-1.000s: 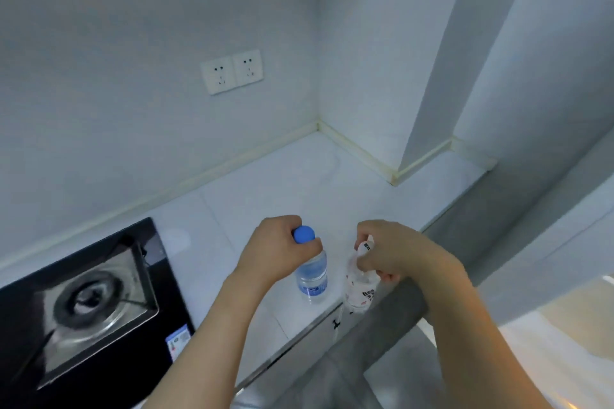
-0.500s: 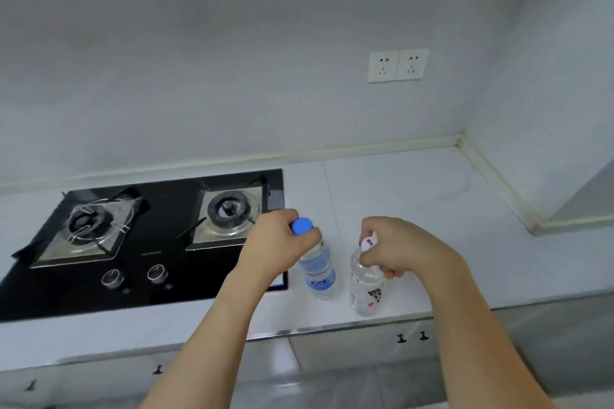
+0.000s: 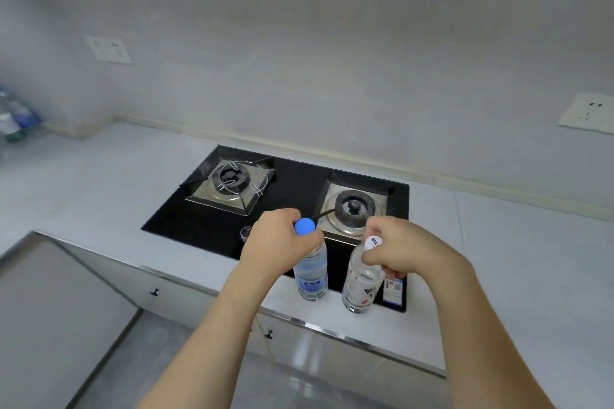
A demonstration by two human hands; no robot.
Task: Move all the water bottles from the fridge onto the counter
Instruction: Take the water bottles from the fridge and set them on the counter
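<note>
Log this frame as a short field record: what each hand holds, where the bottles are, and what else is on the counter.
left hand: grips the neck of the blue-capped bottle
right hand: grips the neck of the white-capped bottle
bottle position: both upright, near the counter front edge; whether set down or just above it cannot be told
stove: black, two burners, behind the bottles
other bottles: blurred cluster at far left
wall sockets: one upper left, one at right
</note>
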